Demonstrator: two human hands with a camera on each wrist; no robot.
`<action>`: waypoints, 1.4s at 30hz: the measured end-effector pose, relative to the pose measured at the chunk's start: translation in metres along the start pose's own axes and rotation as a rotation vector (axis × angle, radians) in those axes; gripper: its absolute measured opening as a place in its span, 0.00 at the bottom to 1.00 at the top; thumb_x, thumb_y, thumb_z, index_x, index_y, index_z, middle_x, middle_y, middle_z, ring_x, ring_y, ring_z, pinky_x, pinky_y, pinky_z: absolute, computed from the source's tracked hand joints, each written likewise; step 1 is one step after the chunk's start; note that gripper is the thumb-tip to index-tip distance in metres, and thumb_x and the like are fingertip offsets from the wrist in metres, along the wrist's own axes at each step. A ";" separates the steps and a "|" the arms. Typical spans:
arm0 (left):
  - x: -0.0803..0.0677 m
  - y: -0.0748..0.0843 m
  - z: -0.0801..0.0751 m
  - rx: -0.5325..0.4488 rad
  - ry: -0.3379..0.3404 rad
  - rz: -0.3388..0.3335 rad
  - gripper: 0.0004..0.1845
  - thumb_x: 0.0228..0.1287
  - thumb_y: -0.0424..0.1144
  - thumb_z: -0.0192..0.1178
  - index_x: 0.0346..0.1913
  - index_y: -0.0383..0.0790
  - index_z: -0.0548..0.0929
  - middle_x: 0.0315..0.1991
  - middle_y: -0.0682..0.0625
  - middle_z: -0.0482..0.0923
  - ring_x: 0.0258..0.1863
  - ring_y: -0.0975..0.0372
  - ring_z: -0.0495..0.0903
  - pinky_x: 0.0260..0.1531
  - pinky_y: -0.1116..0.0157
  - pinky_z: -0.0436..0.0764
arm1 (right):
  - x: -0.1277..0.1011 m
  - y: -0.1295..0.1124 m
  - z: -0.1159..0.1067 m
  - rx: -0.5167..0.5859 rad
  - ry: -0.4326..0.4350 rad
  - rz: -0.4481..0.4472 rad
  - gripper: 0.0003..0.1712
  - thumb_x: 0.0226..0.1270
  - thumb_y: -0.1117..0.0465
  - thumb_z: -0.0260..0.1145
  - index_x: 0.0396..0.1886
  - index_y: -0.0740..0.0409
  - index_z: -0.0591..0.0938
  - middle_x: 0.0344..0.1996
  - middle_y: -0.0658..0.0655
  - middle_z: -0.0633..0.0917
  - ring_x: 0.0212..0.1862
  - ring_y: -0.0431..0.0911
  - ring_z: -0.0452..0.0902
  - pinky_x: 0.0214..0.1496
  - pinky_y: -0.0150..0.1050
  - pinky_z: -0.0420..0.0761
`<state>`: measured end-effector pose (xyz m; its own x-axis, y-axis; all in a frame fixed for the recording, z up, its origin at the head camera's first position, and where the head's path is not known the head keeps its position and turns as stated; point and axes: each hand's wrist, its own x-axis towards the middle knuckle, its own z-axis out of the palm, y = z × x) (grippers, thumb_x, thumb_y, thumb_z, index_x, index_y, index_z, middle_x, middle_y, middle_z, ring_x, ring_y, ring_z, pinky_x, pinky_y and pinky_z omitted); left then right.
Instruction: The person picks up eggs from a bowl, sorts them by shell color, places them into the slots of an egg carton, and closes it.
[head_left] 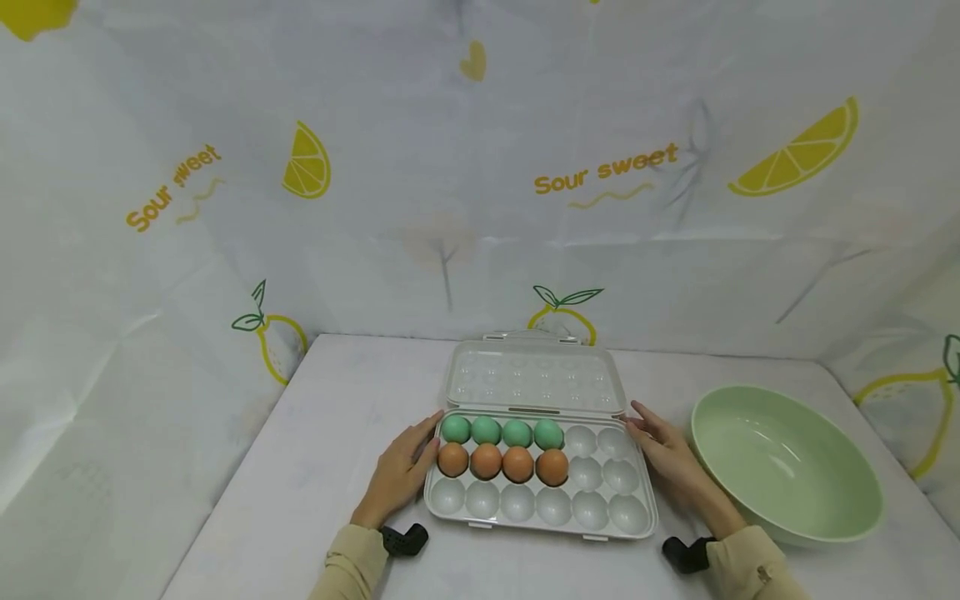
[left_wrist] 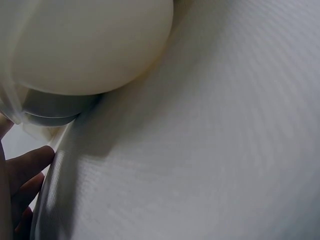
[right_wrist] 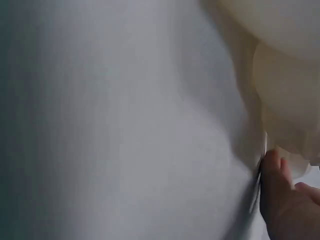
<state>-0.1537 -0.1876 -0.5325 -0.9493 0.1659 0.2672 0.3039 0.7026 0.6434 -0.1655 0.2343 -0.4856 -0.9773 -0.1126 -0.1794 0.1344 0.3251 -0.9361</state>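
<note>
Head view: your two hands flank an open egg tray (head_left: 600, 521) lying on the white worktop (head_left: 315, 467).
Left hand (head_left: 401, 475): fingers straight, resting flat against the tray's left edge, gripping nothing.
Right hand (head_left: 667, 458): fingers straight, laid along the tray's right edge, gripping nothing.
Egg tray: near the worktop's front, its clear lid (head_left: 536, 375) folded back behind it.
Green eggs (head_left: 501, 432): four in the back row, left cups.
Brown eggs (head_left: 502, 463): four in the middle row, just in front of the green ones.
Green bowl (head_left: 783, 462): just right of your right hand.
Wrist views: too close and blurred; only fingertips beside the tray edge.
</note>
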 end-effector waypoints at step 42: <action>0.067 -0.001 -0.021 -0.522 -0.293 -0.159 0.35 0.76 0.37 0.56 0.81 0.42 0.58 0.80 0.39 0.58 0.83 0.44 0.48 0.84 0.39 0.45 | 0.003 0.014 0.009 0.469 -0.046 0.004 0.39 0.86 0.56 0.46 0.85 0.50 0.38 0.53 0.32 0.80 0.54 0.23 0.77 0.58 0.20 0.79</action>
<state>-0.2158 -0.1915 -0.5006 -0.9463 0.3225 -0.0216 0.0858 0.3151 0.9452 -0.1650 0.2304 -0.5023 -0.9697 -0.1574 -0.1869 0.2083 -0.1325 -0.9690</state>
